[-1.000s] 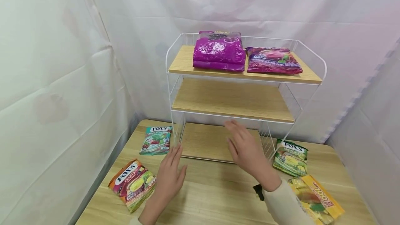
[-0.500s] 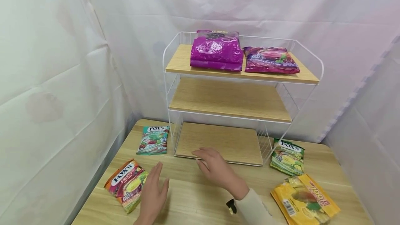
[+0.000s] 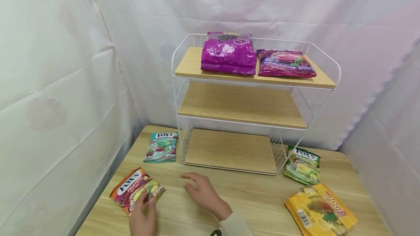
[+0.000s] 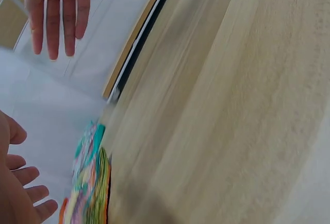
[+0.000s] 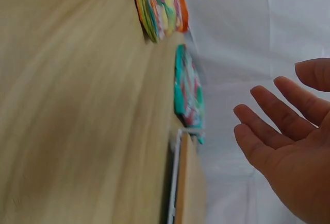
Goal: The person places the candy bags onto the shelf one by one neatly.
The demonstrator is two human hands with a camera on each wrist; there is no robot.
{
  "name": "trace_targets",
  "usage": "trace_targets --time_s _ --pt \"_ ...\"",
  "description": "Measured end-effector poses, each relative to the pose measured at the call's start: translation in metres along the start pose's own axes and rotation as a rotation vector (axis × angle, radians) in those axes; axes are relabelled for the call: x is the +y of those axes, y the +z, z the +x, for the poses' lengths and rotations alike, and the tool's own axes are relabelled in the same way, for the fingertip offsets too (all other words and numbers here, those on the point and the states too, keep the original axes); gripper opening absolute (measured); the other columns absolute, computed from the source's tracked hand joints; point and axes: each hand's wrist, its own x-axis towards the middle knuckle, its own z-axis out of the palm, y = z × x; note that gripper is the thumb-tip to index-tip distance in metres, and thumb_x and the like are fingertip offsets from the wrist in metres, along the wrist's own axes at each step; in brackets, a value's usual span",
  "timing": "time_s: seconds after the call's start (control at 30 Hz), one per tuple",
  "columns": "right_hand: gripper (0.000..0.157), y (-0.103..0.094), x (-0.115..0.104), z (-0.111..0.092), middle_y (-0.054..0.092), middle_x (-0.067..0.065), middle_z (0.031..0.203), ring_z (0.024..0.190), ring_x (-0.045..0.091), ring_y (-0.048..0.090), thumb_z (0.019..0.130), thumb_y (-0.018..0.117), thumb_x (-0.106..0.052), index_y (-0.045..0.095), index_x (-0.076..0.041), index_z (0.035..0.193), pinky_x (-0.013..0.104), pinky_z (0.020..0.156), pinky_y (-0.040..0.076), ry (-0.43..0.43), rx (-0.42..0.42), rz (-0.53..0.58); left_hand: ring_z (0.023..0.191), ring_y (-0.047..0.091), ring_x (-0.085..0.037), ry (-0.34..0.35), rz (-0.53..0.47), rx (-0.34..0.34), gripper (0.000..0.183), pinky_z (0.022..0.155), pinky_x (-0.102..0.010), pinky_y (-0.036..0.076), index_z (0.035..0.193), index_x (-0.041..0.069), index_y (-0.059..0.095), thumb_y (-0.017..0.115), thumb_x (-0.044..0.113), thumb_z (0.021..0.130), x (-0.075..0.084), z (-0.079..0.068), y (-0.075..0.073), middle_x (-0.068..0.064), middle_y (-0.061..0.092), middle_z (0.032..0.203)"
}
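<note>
My left hand (image 3: 142, 216) is over the near edge of an orange and maroon Fox's Fruits candy bag (image 3: 131, 188), overlapping it in the head view. In the left wrist view that hand's fingers are apart and relaxed, above the bag's level, with nothing between them. My right hand (image 3: 205, 194) hovers over the middle of the table, fingers loosely bent and holding nothing. The right wrist view shows its palm (image 5: 294, 147) with spread fingers. Beyond the Fruits bag lies a teal Fox's candy bag (image 3: 162, 148).
A white wire rack with three wooden shelves (image 3: 242, 99) stands at the back. On top sit a shiny purple bag (image 3: 228, 54) and a flatter Fox's berry bag (image 3: 286, 63). A green Fox's bag (image 3: 302, 165) and a yellow candy bag (image 3: 319, 210) lie on the right.
Both hands have moved leftward and nearer: the right hand from in front of the lowest shelf to mid-table, the left hand from beside the rack to over the Fruits bag.
</note>
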Motion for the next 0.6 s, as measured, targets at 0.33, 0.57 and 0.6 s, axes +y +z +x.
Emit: trace_targets --time_s 0.33,0.57,0.6 --pt "0.036 0.038 0.002 0.017 0.056 0.005 0.132 0.123 0.021 0.05 0.1 0.052 -0.021 0.054 -0.007 0.133 0.037 0.1 0.044 0.073 -0.064 0.174 0.132 0.028 -0.05 -0.234 -0.072 0.072 0.055 0.107 -0.061 0.023 0.147 0.003 0.032 0.05 0.021 0.098 -0.026 0.006 -0.014 -0.032 0.03 0.145" --pt "0.041 0.054 0.004 0.028 0.052 0.004 0.136 0.125 0.027 0.048 0.1 0.052 -0.024 0.05 -0.009 0.138 0.036 0.101 0.043 0.125 -0.111 0.189 0.135 0.023 -0.049 -0.379 -0.15 0.187 0.06 0.108 -0.062 0.019 0.152 0.009 0.023 0.045 0.025 0.098 -0.036 0.002 -0.015 -0.025 0.025 0.151" --pt "0.042 0.056 0.004 0.029 0.051 0.004 0.137 0.125 0.028 0.047 0.1 0.052 -0.024 0.049 -0.01 0.139 0.036 0.101 0.043 0.134 -0.119 0.187 0.134 0.023 -0.049 -0.389 -0.168 0.201 0.06 0.108 -0.062 0.019 0.152 0.009 0.023 0.045 0.025 0.098 -0.037 0.002 -0.014 -0.025 0.025 0.151"
